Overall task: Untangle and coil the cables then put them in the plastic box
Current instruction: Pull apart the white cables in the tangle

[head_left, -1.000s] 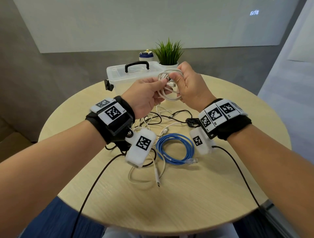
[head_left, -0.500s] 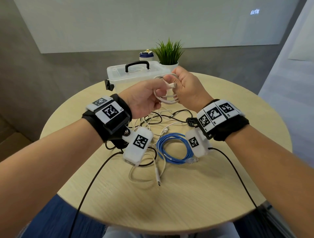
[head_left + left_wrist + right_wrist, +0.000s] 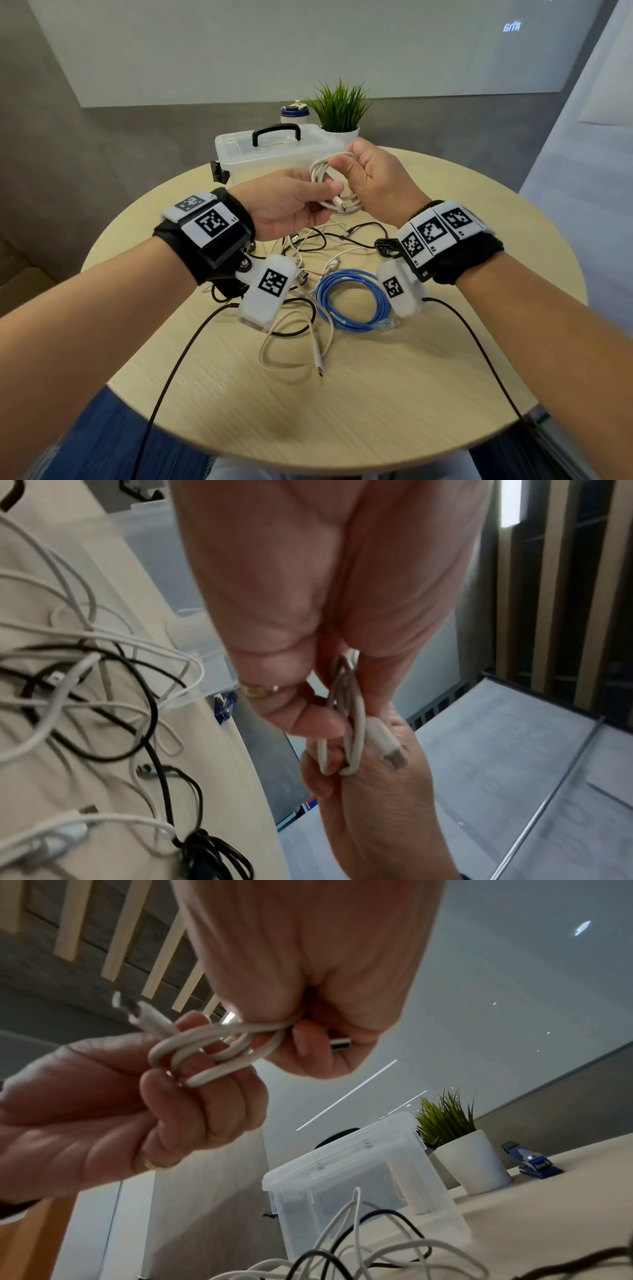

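A white cable [image 3: 323, 171] wound into a small coil hangs in the air between both hands, above the table and in front of the plastic box [image 3: 274, 154]. My left hand [image 3: 327, 193] pinches the coil's lower side, where a plug [image 3: 385, 746] sticks out. My right hand [image 3: 344, 168] grips the upper side, fingers curled round the strands [image 3: 212, 1053]. A tangle of white and black cables [image 3: 308, 245] lies on the table under my hands. A coiled blue cable [image 3: 352, 301] lies nearer to me. The clear box has a black handle and its lid is on.
A round wooden table [image 3: 376, 394] carries everything. Behind the box stand a potted plant [image 3: 340, 113] and a small bottle [image 3: 294, 113]. A blue clip [image 3: 534, 1164] lies right of the plant pot. Black leads from the wrist cameras trail over the table's near edge.
Both hands have kept hold of the white cable. The coil has been turned and drawn tighter, and its plug end now lies by my left fingertips.
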A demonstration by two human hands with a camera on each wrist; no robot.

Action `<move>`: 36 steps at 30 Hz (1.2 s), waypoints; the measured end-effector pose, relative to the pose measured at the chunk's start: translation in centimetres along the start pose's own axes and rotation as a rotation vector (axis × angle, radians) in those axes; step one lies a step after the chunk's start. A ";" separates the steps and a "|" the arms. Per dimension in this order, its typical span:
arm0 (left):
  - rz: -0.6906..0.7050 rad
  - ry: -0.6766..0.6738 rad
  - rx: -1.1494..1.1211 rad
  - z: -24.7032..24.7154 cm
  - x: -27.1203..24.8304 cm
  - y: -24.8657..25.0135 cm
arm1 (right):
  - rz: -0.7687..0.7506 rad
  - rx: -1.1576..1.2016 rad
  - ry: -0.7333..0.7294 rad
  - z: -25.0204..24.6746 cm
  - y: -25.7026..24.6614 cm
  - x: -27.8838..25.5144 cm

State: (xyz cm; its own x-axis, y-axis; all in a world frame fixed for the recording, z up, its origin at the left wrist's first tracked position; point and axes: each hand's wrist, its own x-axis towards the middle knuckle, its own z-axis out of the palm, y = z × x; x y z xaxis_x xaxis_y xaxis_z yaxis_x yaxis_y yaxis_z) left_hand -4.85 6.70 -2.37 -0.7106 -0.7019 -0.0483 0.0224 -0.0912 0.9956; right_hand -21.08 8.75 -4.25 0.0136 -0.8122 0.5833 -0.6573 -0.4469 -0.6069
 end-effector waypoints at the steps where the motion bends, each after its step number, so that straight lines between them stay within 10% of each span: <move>1: 0.001 -0.010 0.031 -0.2 0.0 0.0 | 0.000 -0.008 0.000 0.1 0.0 0.0; 36: 0.115 0.209 0.292 0.5 1.5 -1.8 | 0.069 0.117 -0.032 0.3 -0.4 -0.1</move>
State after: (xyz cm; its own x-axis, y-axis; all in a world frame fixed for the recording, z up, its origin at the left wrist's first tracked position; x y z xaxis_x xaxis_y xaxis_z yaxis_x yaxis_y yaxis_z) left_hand -6.29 6.13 -4.15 -0.5558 -0.8274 0.0801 -0.1289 0.1810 0.9750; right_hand -20.58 8.89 -4.20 -0.0029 -0.8532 0.5216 -0.5652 -0.4289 -0.7047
